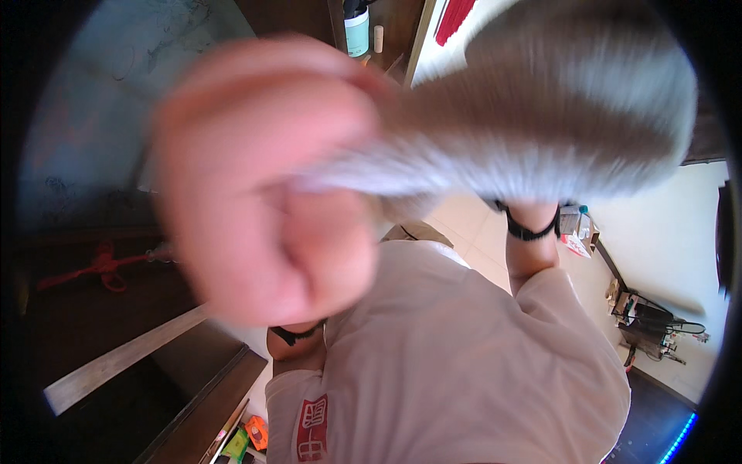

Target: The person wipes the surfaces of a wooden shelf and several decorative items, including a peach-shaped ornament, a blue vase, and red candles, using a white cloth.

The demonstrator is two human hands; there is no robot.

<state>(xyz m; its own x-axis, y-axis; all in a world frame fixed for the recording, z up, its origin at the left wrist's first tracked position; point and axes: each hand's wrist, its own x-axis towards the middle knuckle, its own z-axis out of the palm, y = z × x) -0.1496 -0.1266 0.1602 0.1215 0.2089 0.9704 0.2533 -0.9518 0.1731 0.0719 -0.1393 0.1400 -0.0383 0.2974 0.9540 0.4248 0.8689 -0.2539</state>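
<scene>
My left hand (266, 185) is closed in a fist very near the camera, blurred by motion. It grips one end of a grey-brown and whitish cloth (539, 110), which looks fuzzy through the blur and spreads to the upper right. A black band (298, 333) is round my left wrist. Behind the cloth's lower edge, my right forearm (527, 255) rises with a black wristband (530, 232) on it. The cloth hides my right hand, so its hold on the cloth cannot be made out. Below is my light shirt (464, 359), with a red printed patch.
Dark wooden furniture (191, 377) stands at the left, with a pale strip (127, 359) and a red knotted cord (107, 267). A teal tub (357, 33) sits on a shelf. Bottles (574, 220) and a cluttered stand (649, 325) are along the right wall.
</scene>
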